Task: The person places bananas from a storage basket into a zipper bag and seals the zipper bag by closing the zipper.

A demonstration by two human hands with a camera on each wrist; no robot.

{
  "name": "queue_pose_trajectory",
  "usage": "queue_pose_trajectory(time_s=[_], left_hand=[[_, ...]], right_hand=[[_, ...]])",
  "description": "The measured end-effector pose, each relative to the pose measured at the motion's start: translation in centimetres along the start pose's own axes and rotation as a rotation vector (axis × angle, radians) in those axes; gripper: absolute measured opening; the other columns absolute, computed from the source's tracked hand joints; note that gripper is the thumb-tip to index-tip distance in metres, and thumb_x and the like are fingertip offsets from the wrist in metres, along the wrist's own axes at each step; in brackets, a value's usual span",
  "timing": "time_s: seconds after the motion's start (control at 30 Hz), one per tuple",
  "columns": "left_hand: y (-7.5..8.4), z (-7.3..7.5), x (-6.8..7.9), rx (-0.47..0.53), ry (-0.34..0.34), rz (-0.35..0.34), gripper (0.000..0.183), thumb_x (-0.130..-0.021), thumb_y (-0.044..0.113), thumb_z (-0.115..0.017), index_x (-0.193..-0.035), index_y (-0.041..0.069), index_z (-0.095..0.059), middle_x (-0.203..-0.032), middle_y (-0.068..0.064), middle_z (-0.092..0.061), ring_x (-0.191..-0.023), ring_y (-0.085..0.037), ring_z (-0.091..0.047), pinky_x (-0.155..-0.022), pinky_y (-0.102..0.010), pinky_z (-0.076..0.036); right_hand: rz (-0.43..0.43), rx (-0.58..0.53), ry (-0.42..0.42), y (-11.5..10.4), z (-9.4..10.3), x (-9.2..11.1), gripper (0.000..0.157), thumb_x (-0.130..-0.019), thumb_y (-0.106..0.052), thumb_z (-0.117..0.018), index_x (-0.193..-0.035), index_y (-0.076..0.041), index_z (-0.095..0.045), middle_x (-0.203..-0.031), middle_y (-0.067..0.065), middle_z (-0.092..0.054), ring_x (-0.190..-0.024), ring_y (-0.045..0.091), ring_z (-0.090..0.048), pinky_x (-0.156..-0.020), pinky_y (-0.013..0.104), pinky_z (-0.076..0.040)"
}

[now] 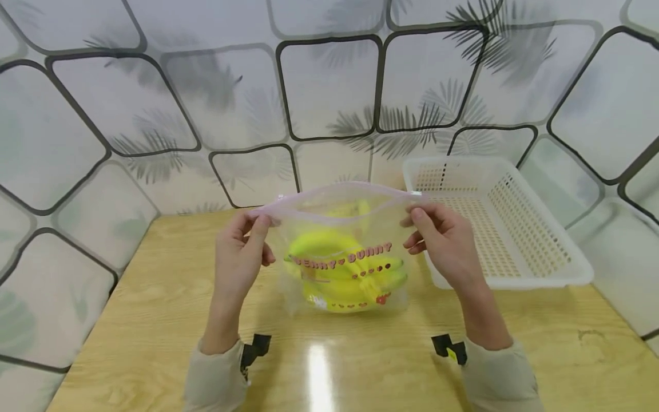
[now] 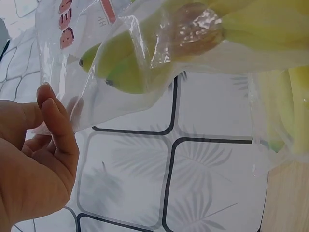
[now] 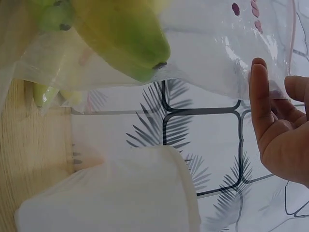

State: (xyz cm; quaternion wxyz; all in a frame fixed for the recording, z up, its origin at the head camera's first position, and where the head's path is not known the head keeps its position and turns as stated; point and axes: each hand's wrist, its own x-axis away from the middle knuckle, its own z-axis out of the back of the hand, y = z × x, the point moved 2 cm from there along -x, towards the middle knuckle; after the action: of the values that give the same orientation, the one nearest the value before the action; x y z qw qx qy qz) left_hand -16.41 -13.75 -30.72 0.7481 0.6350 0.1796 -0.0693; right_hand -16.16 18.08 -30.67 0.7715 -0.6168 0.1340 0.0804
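Note:
A clear zip-top bag [image 1: 345, 229] with a pink zip edge and red printed lettering is held up at the middle of the table. Inside it lie yellow bananas [image 1: 324, 243] with greenish tips. My left hand [image 1: 241, 252] pinches the bag's top left corner between thumb and fingers. At the top right corner my right hand [image 1: 447, 240] pinches the same edge. Between the hands the mouth of the bag gapes slightly. The left wrist view shows the green banana tips [image 2: 128, 77] through the plastic, and the right wrist view shows a thick banana end [image 3: 140, 48].
To the right stands a white perforated plastic basket [image 1: 520, 240], with its near left corner close behind my right hand. More bananas in clear plastic [image 2: 294, 106] stand behind the held bag. A patterned cloth [image 1: 329, 86] rises behind the wooden table [image 1: 154, 320].

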Motion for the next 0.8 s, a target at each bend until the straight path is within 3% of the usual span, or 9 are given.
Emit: queue_pose_trajectory(time_s=[0.23,0.47,0.63,0.7,0.8], left_hand=[[0.3,-0.1,-0.3,0.023,0.072,-0.107,0.028,-0.103,0.022,-0.054,-0.106,-0.002,-0.068,-0.085,0.008,-0.070,-0.041,-0.010,-0.053,-0.044,-0.022,-0.048],[0.5,0.5,-0.3,0.053,0.181,-0.130,0.028,-0.102,0.016,-0.056,-0.101,-0.010,-0.066,-0.082,0.009,-0.070,-0.041,-0.005,-0.053,-0.044,-0.017,-0.047],[0.8,0.5,-0.1,0.003,0.185,-0.116,0.023,-0.101,0.014,-0.058,-0.108,-0.006,-0.067,-0.087,0.004,-0.068,-0.044,-0.006,-0.054,-0.044,-0.018,-0.045],[1.0,0.3,0.0,-0.058,0.185,-0.171,0.021,-0.100,0.011,-0.058,-0.113,-0.004,-0.066,-0.094,-0.002,-0.067,-0.046,-0.007,-0.054,-0.045,-0.017,-0.045],[1.4,-0.4,0.3,-0.221,0.203,-0.337,0.022,-0.097,0.004,-0.059,-0.118,-0.002,-0.065,-0.104,-0.011,-0.067,-0.050,-0.011,-0.055,-0.048,-0.014,-0.043]], right_hand=[[0.088,-0.071,0.084,-0.7,0.3,0.0,0.025,-0.102,-0.016,-0.056,-0.113,0.006,-0.062,-0.090,-0.002,-0.071,-0.058,0.013,-0.066,-0.056,0.025,-0.057],[0.184,-0.160,0.193,-0.8,-0.2,-0.1,0.019,-0.099,-0.005,-0.058,-0.099,0.014,-0.063,-0.084,0.001,-0.072,-0.066,0.012,-0.070,-0.062,0.026,-0.058],[0.187,-0.192,0.176,-0.7,-0.6,0.0,0.018,-0.099,-0.002,-0.057,-0.099,0.015,-0.062,-0.082,0.001,-0.071,-0.069,0.011,-0.070,-0.064,0.026,-0.059],[0.196,-0.196,0.163,-0.7,-0.7,0.1,0.018,-0.099,-0.002,-0.057,-0.099,0.015,-0.062,-0.082,0.002,-0.071,-0.069,0.011,-0.070,-0.065,0.026,-0.059],[0.222,-0.211,0.147,-0.5,-1.0,0.2,0.017,-0.098,0.000,-0.057,-0.099,0.017,-0.061,-0.082,0.003,-0.071,-0.069,0.011,-0.070,-0.065,0.026,-0.059]])
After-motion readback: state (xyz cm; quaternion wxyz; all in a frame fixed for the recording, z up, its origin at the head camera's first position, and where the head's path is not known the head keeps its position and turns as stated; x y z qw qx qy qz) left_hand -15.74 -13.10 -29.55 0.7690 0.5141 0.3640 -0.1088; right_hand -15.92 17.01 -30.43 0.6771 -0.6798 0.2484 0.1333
